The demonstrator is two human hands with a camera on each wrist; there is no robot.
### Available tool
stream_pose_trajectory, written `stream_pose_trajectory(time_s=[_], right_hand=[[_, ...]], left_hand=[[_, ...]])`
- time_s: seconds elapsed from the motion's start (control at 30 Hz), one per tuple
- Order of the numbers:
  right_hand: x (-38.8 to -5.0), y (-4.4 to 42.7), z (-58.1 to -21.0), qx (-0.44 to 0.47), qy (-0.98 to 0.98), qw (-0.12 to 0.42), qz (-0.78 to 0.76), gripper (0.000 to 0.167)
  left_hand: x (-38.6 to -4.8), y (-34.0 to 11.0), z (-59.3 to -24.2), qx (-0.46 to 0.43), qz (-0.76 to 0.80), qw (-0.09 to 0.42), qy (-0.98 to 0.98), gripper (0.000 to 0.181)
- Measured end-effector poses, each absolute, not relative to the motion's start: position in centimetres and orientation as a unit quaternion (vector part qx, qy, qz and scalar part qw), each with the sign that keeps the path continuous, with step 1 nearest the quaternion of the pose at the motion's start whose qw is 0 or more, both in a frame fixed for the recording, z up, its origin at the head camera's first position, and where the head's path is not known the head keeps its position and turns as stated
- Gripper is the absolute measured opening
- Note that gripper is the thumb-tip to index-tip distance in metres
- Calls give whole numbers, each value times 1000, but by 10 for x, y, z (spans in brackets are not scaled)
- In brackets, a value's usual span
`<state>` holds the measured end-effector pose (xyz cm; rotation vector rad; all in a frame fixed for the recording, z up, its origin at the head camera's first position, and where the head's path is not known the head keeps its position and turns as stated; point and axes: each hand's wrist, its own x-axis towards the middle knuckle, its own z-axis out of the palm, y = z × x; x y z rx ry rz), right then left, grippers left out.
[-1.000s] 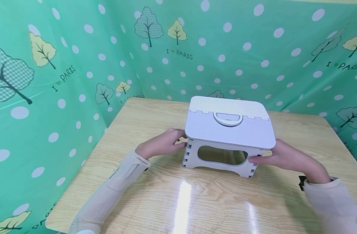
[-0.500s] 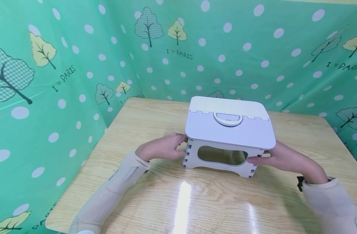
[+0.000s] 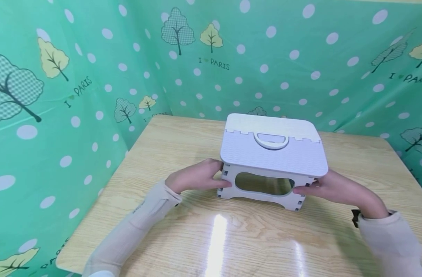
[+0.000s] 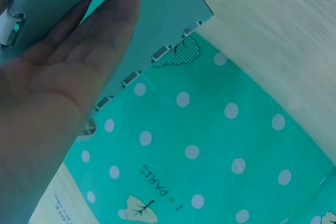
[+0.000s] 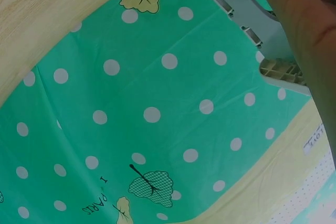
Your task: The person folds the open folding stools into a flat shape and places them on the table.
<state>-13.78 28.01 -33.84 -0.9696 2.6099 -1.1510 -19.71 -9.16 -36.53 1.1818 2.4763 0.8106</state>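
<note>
A white folding step stool (image 3: 273, 159) stands unfolded and upright on the wooden table, its half-ring carry handle (image 3: 271, 141) lying flat in the seat. My left hand (image 3: 197, 176) holds its left end, thumb on the front leg panel and the other fingers around the side below the seat. In the left wrist view, that hand (image 4: 63, 77) lies along the stool's side panel (image 4: 163, 19). At the right end my right hand (image 3: 340, 188) grips the leg, thumb beside the front cutout; its other fingers are hidden. The right wrist view shows only part of this hand (image 5: 315, 30).
The light wooden table (image 3: 183, 238) has rounded corners and glossy light reflections. Behind it and to the left hangs a green dotted cloth (image 3: 134, 73) printed with trees. Beige sleeves cover both forearms.
My left hand has moved right, and its thumb now lies on the stool's front panel. The right hand keeps its grip. The stool stays in place; the head view has shifted slightly.
</note>
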Motion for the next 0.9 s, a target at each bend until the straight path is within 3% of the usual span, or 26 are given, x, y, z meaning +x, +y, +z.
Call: stream_pose_trajectory(time_s=[0.37,0.9], right_hand=[[-142,279,-343,-349,857,34,-378,103],[-144,277,-351,-338,861,14,-381,104]], left_hand=[[-196,-88,-369,406,273,119,864,39],[-196,-88,-368,415,289,127,853,38]])
